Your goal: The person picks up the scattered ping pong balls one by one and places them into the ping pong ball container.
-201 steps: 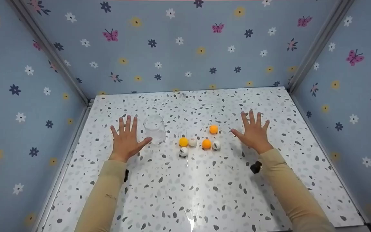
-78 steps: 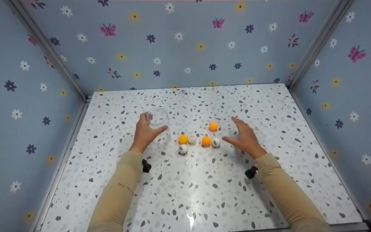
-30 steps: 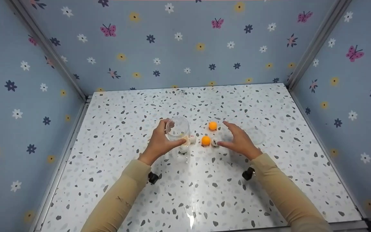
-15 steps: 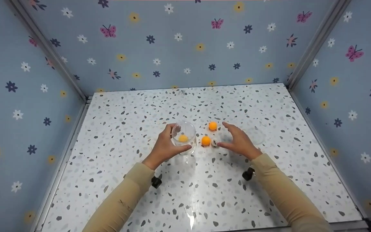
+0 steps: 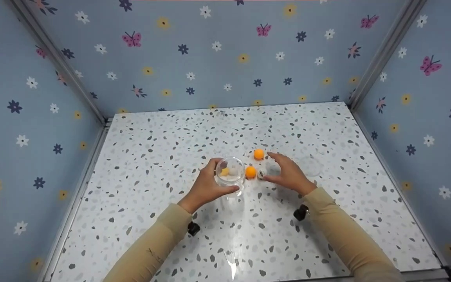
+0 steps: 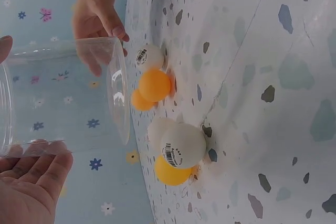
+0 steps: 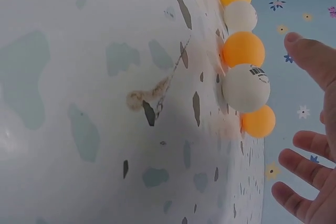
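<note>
Blue wall panels [image 5: 210, 66] printed with flowers and butterflies enclose the far, left and right sides of a white speckled tabletop [image 5: 272, 235]. Two tan sleeves [image 5: 347, 231] reach in from the near edge. The left hand [image 5: 208, 184] is clamped on a clear jar [image 5: 231, 176], fingers round its left side and thumb across its near side. The right hand [image 5: 289, 174] holds nothing, its thumb and fingers apart, just right of the balls. The left wrist view shows the jar raised, its base apart from the tabletop. A faint clear round object [image 5: 309, 166] lies right of the right hand, too faint to identify. A black device [image 5: 300, 213] sits at each wrist. Smallest are six balls: a yellow ball [image 6: 170, 173] and two white balls [image 6: 185, 146] clustered at left, below the jar, and, to their right, a near orange ball [image 5: 250, 172], a printed white ball [image 7: 247, 87] just beside it, and a far orange ball [image 5: 258, 154].
</note>
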{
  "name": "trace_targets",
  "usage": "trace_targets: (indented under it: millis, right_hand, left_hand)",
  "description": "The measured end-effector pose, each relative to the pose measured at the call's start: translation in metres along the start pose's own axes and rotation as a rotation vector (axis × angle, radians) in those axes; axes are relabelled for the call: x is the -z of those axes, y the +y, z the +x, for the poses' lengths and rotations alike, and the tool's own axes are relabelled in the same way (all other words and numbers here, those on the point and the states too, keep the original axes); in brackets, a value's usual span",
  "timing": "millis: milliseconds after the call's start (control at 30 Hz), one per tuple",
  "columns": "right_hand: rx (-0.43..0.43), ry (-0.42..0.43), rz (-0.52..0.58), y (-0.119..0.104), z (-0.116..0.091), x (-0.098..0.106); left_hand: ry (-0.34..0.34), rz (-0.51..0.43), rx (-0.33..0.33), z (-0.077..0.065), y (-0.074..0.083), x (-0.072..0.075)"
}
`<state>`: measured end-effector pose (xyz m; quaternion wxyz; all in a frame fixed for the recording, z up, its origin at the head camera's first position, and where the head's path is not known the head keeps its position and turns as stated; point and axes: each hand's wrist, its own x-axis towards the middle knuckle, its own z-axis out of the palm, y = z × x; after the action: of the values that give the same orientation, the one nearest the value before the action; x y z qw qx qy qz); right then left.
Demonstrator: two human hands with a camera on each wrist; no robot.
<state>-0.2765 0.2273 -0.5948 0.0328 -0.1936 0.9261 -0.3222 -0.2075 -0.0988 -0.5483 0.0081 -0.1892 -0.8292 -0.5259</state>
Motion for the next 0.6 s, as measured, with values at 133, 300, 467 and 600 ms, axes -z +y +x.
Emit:
trace_targets:
  millis: [133, 300, 467, 600]
  right_hand:
    - [-0.006, -0.012, 0.003, 0.0, 0.001, -0.003]
    - [-0.026, -0.033, 0.013, -0.002, 0.0, -0.005]
    - [-0.055, -0.058, 0.014, -0.004, 0.0, -0.007]
    - [-0.07, -0.089, -0.001, -0.004, 0.0, -0.008]
  left_hand:
    - [-0.017, -0.028, -0.002, -0.003, -0.002, -0.004]
    - [-0.035, -0.014, 0.024, -0.009, -0.005, -0.009]
    - [-0.042, -0.001, 0.051, -0.016, -0.008, -0.016]
    - [-0.062, -0.049, 0.045, -0.02, -0.012, -0.022]
